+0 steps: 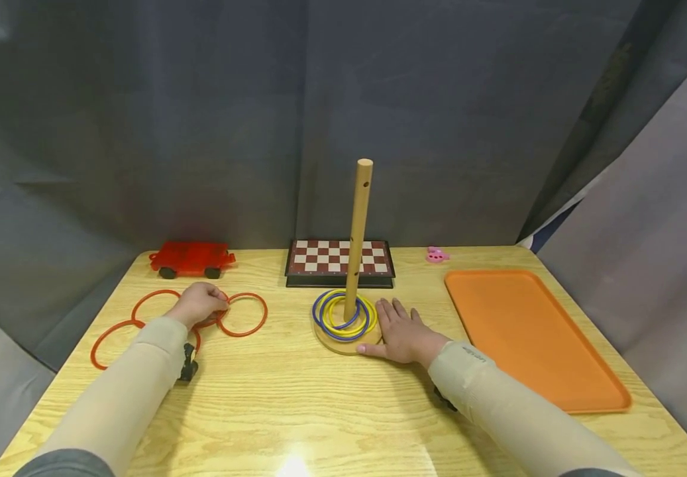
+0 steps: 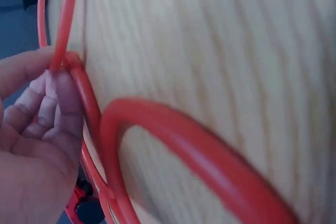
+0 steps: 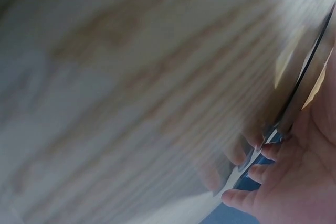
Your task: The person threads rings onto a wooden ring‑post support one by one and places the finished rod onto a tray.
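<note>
Over a group of red rings (image 1: 266, 313) at the left, my left hand (image 1: 198, 303) pinches one of them between thumb and fingers. The left wrist view has that pinched ring (image 2: 66, 14) rising from the fingertips, with other rings close beside it. A wooden peg (image 1: 359, 222) stands upright on a round base (image 1: 343, 347) in the middle. Blue and yellow rings (image 1: 370, 317) lie around its foot. My right hand (image 1: 405, 336) rests with fingers spread at the base's right side. The right wrist view shows mostly tabletop and part of the palm (image 3: 299, 187).
Behind the peg lies a checkered board (image 1: 319, 256) in a dark frame. A red toy cart (image 1: 193, 258) is at the back left. An orange tray (image 1: 534, 338) takes up the right side, with a small pink item (image 1: 436, 254) behind it. Grey curtains enclose the table.
</note>
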`<state>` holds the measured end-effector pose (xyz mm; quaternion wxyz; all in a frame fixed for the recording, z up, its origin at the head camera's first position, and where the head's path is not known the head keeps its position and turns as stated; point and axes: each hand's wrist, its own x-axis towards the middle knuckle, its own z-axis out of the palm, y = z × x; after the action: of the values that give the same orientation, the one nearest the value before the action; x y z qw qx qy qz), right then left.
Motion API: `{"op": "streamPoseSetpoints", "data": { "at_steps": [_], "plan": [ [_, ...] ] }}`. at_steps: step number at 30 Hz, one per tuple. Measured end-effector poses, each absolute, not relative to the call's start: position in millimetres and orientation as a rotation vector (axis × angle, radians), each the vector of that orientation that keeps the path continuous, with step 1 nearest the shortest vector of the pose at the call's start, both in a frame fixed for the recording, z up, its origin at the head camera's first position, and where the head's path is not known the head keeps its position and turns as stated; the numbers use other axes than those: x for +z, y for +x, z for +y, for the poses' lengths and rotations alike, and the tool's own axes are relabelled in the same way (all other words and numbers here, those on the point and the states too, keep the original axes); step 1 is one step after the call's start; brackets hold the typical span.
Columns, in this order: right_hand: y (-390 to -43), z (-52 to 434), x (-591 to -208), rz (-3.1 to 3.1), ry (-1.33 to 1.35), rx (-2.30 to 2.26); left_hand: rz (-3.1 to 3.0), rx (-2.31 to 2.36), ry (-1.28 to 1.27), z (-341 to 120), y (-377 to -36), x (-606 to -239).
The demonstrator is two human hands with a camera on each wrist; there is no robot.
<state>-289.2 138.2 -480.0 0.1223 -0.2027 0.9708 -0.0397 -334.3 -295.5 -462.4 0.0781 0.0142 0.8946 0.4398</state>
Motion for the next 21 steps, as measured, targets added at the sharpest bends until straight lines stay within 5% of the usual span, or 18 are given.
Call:
{"op": "streamPoseSetpoints", "data": {
  "at_steps": [21],
  "plan": [
    [-287.8,137.0,-479.2,2.836,-0.58,-0.116,2.203,1.958,0.069,-242.1,-330.6,-367.6]
  ]
}}
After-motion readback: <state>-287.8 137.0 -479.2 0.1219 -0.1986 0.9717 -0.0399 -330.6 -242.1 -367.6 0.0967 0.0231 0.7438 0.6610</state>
